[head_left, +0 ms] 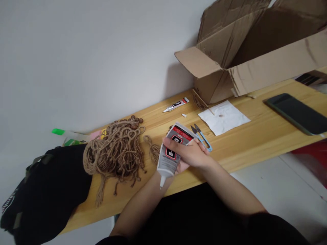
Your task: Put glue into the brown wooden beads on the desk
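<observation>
A large grey glue tube (171, 149) with a red and black label lies across my hands, its white nozzle pointing toward me. My right hand (191, 153) is wrapped over the tube from the right. My left hand (178, 167) is mostly hidden under the tube and the right hand; only its forearm and a bit of palm show. A heap of brown jute cord with wooden beads (114, 149) lies just left of the tube. Small blue-handled snips (201, 136) lie right behind my right hand.
On the wooden table (255, 143) lie a small glue tube (176, 104), its white cap (184, 115), a white napkin (224, 117) and a dark phone (297, 113). An open cardboard box (250, 47) stands at the back. A black bag (43, 190) sits at the left.
</observation>
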The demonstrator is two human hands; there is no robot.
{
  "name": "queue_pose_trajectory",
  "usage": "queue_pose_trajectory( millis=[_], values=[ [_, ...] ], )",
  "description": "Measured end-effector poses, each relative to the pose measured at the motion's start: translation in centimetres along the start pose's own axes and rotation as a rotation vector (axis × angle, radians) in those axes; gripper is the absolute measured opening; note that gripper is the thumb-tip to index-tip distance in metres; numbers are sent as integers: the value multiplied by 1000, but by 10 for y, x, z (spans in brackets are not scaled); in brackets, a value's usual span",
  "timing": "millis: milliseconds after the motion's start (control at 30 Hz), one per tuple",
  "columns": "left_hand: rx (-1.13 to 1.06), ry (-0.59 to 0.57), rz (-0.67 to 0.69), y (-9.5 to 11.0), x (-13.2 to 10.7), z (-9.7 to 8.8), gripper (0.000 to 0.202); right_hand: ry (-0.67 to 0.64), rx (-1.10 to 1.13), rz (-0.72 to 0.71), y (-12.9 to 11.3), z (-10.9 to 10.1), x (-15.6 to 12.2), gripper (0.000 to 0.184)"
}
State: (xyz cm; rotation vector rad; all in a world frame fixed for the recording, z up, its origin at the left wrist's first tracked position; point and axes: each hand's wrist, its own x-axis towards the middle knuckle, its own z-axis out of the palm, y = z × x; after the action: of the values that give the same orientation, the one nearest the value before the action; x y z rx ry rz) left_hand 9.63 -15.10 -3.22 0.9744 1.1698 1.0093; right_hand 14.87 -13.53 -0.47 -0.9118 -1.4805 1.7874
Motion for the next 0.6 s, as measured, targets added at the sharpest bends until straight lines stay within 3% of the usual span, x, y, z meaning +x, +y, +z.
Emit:
queue_pose_trajectory(
  millis=[67, 133, 200, 333, 467, 600],
  values=[
    [-377, -21, -67, 3, -6, 4, 68, 143, 90, 63, 1, 4, 6, 59],
    [-661, -102, -130, 1, -12, 4, 62, 165, 194, 112, -3, 7, 8, 57],
    [-803, -190, -184, -4, -17, 5, 63, 145, 289, 109, -10, 8, 7, 56],
    [-796, -230, -287, -14, -22, 11, 66, 55, 319, 83, -15, 6, 6, 50],
    [-785, -216, -269, -15, -24, 15, 72, 215, 350, 65, -1, 3, 11, 51],
    [-739, -206, -225, -17, -24, 14, 68, 196, 364, 91, 3, -2, 11, 52]
  ],
)
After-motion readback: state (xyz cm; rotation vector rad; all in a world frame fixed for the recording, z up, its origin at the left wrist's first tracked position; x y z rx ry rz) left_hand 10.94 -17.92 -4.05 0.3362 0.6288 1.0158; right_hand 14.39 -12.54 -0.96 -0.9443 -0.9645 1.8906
